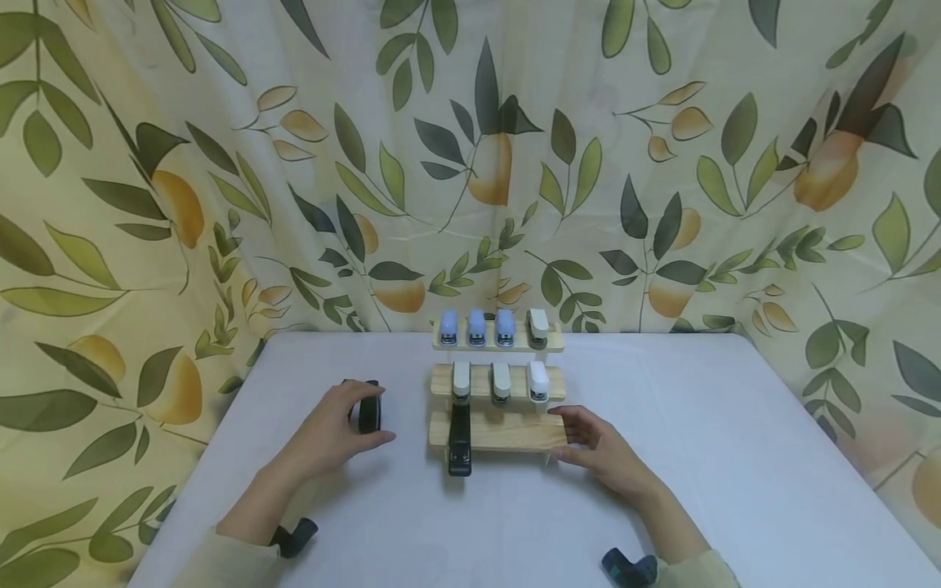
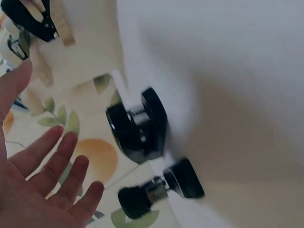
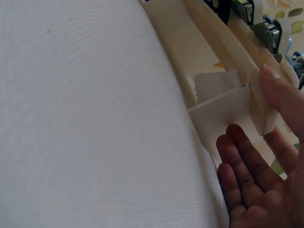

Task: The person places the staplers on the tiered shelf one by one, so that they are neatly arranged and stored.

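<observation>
My left hand (image 1: 341, 429) is spread around a black stapler (image 1: 370, 414) on the table, left of a wooden tiered rack (image 1: 507, 431). In the left wrist view, its fingers (image 2: 66, 166) are apart from that stapler (image 2: 142, 128), and a second black stapler (image 2: 183, 178) stands nearby. My right hand (image 1: 599, 449) holds the right end of the lowest shelf, thumb on one side and index finger on the other; the other fingers are loosely bent below. A long black stapler (image 1: 459, 441) lies on this shelf's left end, jutting over its front.
White staplers (image 1: 501, 382) line the middle shelf. Small blue staplers (image 1: 476, 327) and a white one (image 1: 538, 325) sit on the top shelf. White cloth (image 1: 706, 425) covers the table, with a fruit-patterned curtain (image 1: 294, 204) behind. Black straps (image 1: 296, 537) show at the wrists.
</observation>
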Demonstrator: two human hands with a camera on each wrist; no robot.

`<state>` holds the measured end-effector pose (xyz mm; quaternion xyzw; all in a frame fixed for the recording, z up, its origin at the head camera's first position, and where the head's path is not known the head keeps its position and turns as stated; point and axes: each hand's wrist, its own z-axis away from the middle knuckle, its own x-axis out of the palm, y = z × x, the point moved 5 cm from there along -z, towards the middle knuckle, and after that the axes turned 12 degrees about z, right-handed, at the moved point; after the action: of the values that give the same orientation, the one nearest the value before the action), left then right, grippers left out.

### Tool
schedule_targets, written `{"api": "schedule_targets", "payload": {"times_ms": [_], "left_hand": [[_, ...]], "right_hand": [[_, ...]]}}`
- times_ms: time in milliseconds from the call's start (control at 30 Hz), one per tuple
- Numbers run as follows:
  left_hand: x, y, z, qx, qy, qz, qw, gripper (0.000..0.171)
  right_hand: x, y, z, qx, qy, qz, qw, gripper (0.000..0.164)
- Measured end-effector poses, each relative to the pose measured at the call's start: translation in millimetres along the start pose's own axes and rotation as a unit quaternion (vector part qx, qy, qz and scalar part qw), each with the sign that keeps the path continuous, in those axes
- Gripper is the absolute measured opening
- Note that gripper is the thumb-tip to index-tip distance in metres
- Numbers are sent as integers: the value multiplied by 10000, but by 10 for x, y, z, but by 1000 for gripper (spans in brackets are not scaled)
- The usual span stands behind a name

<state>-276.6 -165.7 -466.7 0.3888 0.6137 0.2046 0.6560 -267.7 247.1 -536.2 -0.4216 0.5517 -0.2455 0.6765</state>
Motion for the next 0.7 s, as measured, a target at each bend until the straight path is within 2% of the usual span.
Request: {"api": "schedule_targets", "payload": {"times_ms": [333, 467, 700], "left_hand": [[-169, -275, -32, 267, -35, 111, 9996, 74], [-239, -385, -45, 204, -108, 6, 9997, 81], [-326, -588, -94, -108, -293, -69, 9995, 89]], "right_hand": [[-2, 3, -2, -56, 14, -3, 10000, 60], [-4, -3, 1, -27, 3, -3, 10000, 61], [-3, -13, 4, -49, -19, -36, 10000, 61]]}}
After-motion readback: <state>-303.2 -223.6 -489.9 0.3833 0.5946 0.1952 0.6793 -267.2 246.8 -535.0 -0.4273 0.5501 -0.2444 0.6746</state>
